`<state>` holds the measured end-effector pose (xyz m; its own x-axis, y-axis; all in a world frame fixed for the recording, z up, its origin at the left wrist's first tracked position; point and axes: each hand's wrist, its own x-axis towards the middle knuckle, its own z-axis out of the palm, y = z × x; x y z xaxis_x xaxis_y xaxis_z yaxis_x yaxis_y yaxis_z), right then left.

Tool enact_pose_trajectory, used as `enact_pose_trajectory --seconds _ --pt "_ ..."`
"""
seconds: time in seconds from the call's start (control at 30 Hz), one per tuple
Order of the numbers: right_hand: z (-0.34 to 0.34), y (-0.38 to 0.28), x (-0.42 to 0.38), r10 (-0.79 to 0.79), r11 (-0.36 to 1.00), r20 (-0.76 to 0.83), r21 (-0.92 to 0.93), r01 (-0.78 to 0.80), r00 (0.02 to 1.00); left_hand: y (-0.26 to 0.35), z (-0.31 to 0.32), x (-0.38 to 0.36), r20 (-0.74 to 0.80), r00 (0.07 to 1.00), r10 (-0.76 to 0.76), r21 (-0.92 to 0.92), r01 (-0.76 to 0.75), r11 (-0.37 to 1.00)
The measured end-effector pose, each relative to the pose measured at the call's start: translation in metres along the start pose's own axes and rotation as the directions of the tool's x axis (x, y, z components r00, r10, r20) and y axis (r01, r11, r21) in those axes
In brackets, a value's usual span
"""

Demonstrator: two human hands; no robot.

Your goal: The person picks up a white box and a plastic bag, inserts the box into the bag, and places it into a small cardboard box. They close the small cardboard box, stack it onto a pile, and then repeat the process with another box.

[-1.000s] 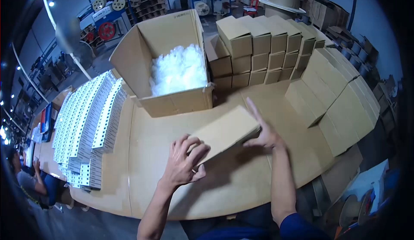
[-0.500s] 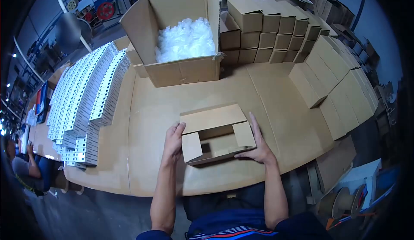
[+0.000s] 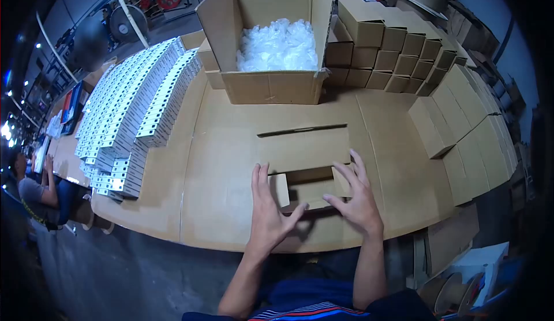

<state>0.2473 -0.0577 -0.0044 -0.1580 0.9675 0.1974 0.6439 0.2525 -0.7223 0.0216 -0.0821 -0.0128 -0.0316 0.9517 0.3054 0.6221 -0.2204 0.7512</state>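
Note:
A small brown cardboard box sits near the front of the cardboard-covered table, its long lid raised and leaning toward the back. Its top is open and the inside looks empty, with short side flaps at both ends. My left hand is at the box's left end, fingers spread and pointing forward, thumb toward the front edge. At the right end is my right hand, its fingers apart over the right flap. Neither hand is wrapped round anything. The fingertips' exact contact with the box cannot be made out.
A large open carton with clear plastic packing stands at the back. Rows of white boxes fill the left side. Brown boxes are stacked at the back right and right edge. Another person sits far left.
The small box's long lid has swung up and back. Both hands have left their grip on its ends and now hover over its front corners with fingers spread. The view has shifted left.

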Motion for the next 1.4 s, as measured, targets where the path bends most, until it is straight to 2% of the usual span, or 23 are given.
enact_pose_trajectory --seconds 0.13,0.23,0.27,0.33,0.4,0.53,0.63,0.73,0.8,0.87,0.93,1.03,1.07,1.1,1.17,1.2,1.27,1.3,1.4 --pt "0.011 0.001 0.005 0.061 0.998 -0.135 0.018 -0.059 0.989 -0.02 0.008 0.008 0.032 0.998 -0.063 -0.204 0.068 0.977" --pt "0.015 0.032 0.008 0.101 0.965 -0.142 0.254 -0.063 0.985 -0.033 0.003 0.01 0.005 0.993 -0.119 -0.562 0.101 0.821" --pt "0.021 0.038 0.011 0.126 0.869 -0.167 0.494 -0.028 0.978 -0.038 0.005 0.012 0.003 0.989 -0.145 -0.645 0.113 0.756" --pt "0.017 0.036 0.022 0.163 0.793 -0.155 0.609 -0.036 0.974 -0.049 0.013 0.021 -0.005 0.978 -0.209 -0.723 0.141 0.676" --pt "0.021 0.042 0.039 0.2 0.671 -0.121 0.74 -0.046 0.972 -0.063 0.024 0.037 -0.005 0.963 -0.27 -0.713 0.185 0.676" --pt "0.042 0.071 0.107 0.16 0.627 -0.153 0.779 0.019 0.975 -0.091 0.035 0.098 -0.042 0.951 -0.306 -0.645 0.209 0.736" --pt "0.055 0.09 0.169 0.167 0.613 -0.211 0.787 0.066 0.963 -0.112 0.047 0.158 -0.131 0.949 -0.285 -0.648 0.136 0.749" --pt "0.063 0.107 0.218 0.157 0.587 -0.296 0.795 0.152 0.942 -0.133 0.067 0.214 -0.27 0.934 -0.235 -0.738 -0.043 0.673" --pt "0.063 0.102 0.23 0.203 0.567 -0.332 0.807 0.166 0.921 -0.148 0.076 0.235 -0.311 0.911 -0.271 -0.722 -0.041 0.69" --pt "0.064 0.107 0.238 0.199 0.61 -0.359 0.774 0.171 0.912 -0.159 0.084 0.247 -0.323 0.892 -0.318 -0.725 -0.017 0.688" --pt "0.062 0.113 0.243 0.202 0.629 -0.336 0.765 0.141 0.92 -0.14 0.074 0.243 -0.296 0.878 -0.377 -0.691 0.076 0.719" --pt "0.059 0.111 0.242 0.198 0.502 -0.293 0.85 0.16 0.936 -0.145 0.069 0.236 -0.221 0.888 -0.403 -0.591 0.207 0.78" --pt "0.054 0.103 0.237 0.204 0.525 -0.269 0.842 0.127 0.941 -0.148 0.068 0.236 -0.231 0.907 -0.353 -0.544 0.18 0.82" --pt "0.05 0.093 0.234 0.211 0.651 -0.312 0.752 0.105 0.926 -0.149 0.067 0.235 -0.24 0.923 -0.301 -0.495 0.15 0.856" --pt "0.047 0.083 0.23 0.197 0.85 -0.388 0.525 0.04 0.9 -0.132 0.058 0.229 -0.321 0.941 -0.104 -0.37 -0.023 0.929" --pt "0.047 0.086 0.231 0.198 0.838 -0.369 0.544 0.039 0.908 -0.121 0.047 0.226 -0.289 0.955 -0.063 -0.365 -0.049 0.93" --pt "0.046 0.081 0.231 0.201 0.908 -0.417 0.419 -0.009 0.886 -0.125 0.035 0.221 -0.207 0.978 0.003 -0.337 -0.074 0.939" --pt "0.046 0.07 0.226 0.199 0.932 -0.45 0.363 -0.026 0.87 -0.123 0.027 0.215 -0.16 0.987 -0.015 -0.358 -0.044 0.933" --pt "0.044 0.066 0.219 0.029 0.998 -0.659 -0.021 -0.057 0.751 -0.125 0.001 0.189 -0.128 0.989 0.07 -0.244 -0.1 0.965"
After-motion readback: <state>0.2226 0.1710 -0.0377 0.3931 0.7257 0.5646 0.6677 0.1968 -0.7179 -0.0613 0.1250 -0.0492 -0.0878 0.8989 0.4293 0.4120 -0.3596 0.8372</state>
